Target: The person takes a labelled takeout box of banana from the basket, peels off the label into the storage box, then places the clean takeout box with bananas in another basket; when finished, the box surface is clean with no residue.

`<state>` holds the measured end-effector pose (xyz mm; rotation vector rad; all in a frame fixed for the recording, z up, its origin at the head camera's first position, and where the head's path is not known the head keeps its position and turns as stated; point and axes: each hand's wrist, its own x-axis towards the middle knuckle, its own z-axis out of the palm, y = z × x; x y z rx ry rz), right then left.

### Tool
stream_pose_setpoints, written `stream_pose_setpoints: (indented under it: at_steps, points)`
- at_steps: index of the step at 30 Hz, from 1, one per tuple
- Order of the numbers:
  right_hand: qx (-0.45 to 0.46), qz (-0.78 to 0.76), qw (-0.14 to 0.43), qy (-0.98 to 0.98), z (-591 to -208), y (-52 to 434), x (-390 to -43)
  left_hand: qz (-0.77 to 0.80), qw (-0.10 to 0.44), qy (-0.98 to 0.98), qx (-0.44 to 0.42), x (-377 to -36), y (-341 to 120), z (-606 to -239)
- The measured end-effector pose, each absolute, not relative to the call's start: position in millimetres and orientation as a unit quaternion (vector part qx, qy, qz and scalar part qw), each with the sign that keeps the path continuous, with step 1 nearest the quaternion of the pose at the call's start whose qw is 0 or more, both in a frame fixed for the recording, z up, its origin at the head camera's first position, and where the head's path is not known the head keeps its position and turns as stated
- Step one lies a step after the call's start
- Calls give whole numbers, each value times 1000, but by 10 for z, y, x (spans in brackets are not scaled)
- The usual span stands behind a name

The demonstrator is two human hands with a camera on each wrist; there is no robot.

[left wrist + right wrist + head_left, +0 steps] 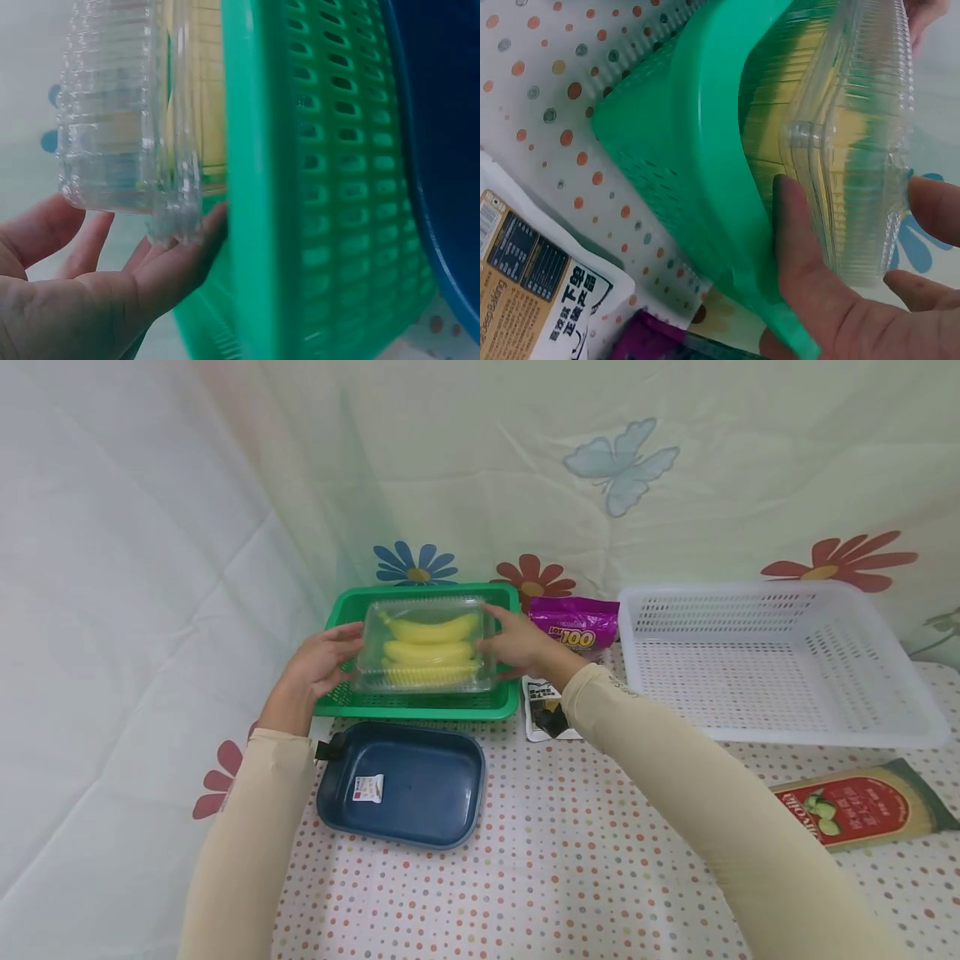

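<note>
Both hands hold a clear plastic clamshell container (424, 685) with several yellow bananas (429, 653) in it, over the green basket (420, 713). At its left end my left hand (317, 662) grips the side; the left wrist view has the digits of that hand (97, 292) at the lid and the lower rim. The right hand (517, 642) grips the opposite end, and in the right wrist view its fingers and thumb (855, 300) straddle the container's edge (855, 150). The container sits partly within the basket's rim; whether it touches the bottom is hidden.
In front of the basket stands a dark blue tray (420, 793) with a small white packet (368, 788). Right of the basket are a purple bag (573, 620) and a white pouch (542, 710). Farther right lie a white basket (720, 685) and a red-and-gold package (862, 808).
</note>
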<state>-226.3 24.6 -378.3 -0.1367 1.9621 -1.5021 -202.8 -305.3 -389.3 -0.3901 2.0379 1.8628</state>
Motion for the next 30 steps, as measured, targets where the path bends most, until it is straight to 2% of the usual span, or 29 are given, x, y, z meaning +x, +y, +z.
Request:
stream_pose_setpoints:
  at_steps: [6, 12, 30]
  points:
    - [-66, -551, 331, 763, -3853, 144, -2278, 668, 196, 703, -144, -2070, -3138, -4011]
    - [-77, -525, 311, 789, -3917, 67, -2269, 657, 191, 712, -156, -2103, -3187, -4110]
    - [-91, -424, 307, 847, -4042, -106, -2276, 637, 188, 731, -158, -2072, -3233, -4223]
